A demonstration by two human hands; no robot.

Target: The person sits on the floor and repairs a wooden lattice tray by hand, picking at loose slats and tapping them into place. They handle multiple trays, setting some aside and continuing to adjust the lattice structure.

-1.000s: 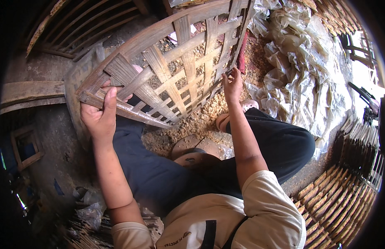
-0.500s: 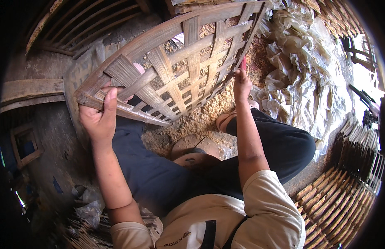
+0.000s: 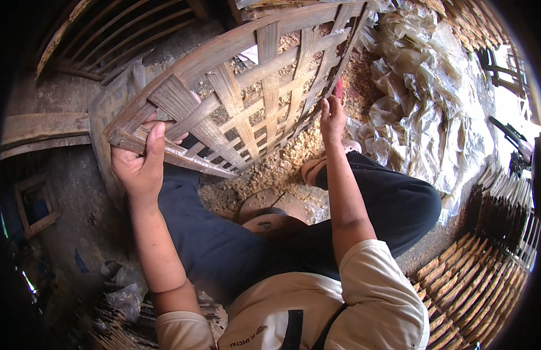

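A large woven bamboo lattice panel (image 3: pixel 270 81) with a wooden border stands tilted in front of me. My left hand (image 3: pixel 143 153) is closed around its near left corner, thumb on top of the border strip. At the panel's right edge, my right hand (image 3: pixel 333 119) is closed, its fingertips against or very near the slats. A slim red object (image 3: pixel 338 88) juts up just beyond the right fist and seems to be held in it. Most of that object is hidden, so its kind is unclear.
Tan crumbs (image 3: pixel 282 163) cover the floor beneath the panel. A round brown disc-like seat or spool (image 3: pixel 273 219) stands between my legs. Crumpled clear plastic sheeting (image 3: pixel 422 111) is heaped at right. Slatted bamboo racks (image 3: pixel 474 286) lie at lower right, and a wooden beam (image 3: pixel 46 128) juts in at left.
My right hand and the red object have shifted slightly left, along the panel's right edge. My left hand keeps its hold on the corner, and the panel has barely moved.
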